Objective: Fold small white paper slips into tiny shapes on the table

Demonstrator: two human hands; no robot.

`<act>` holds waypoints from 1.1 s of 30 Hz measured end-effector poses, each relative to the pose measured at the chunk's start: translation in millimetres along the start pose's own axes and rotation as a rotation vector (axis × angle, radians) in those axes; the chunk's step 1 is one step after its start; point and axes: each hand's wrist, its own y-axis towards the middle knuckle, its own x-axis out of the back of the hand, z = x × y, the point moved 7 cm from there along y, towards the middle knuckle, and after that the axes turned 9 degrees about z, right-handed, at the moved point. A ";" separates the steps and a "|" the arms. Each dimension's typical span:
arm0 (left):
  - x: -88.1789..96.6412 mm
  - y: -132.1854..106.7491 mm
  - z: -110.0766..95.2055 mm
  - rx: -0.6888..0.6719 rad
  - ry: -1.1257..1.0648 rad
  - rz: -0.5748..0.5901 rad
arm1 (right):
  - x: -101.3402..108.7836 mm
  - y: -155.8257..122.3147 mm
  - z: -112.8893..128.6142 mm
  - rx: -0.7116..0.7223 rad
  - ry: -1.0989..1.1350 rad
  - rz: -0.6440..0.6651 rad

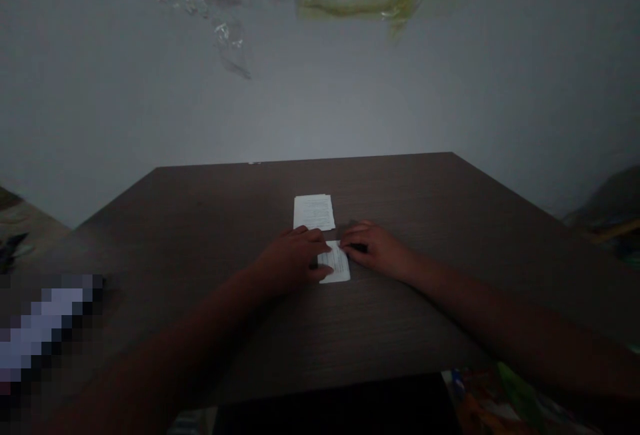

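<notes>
A small white sheet of paper (pixel 339 263) with lines of print lies on the dark wooden table, between my two hands. My left hand (pixel 295 258) rests over its left side, thumb and fingers apart, with their tips on the paper. At the right edge, my right hand (pixel 373 248) has its fingers curled, thumb and fingertip drawn together on the paper. Just beyond my left hand lies a stack of printed white papers (pixel 313 212), its edges slightly uneven. The undersides of both hands are hidden.
The dark table (pixel 400 335) reaches back to a pale wall (pixel 350 88) with strips of tape (pixel 350 5) on it. A pixelated bright object (pixel 45 328) lies at the left. Colourful items (pixel 500 398) show below the table's front edge at right.
</notes>
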 end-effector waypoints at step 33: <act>2.4 -2.5 -0.5 0.037 0.004 0.045 | 7.5 -4.0 14.6 -0.125 -0.019 0.270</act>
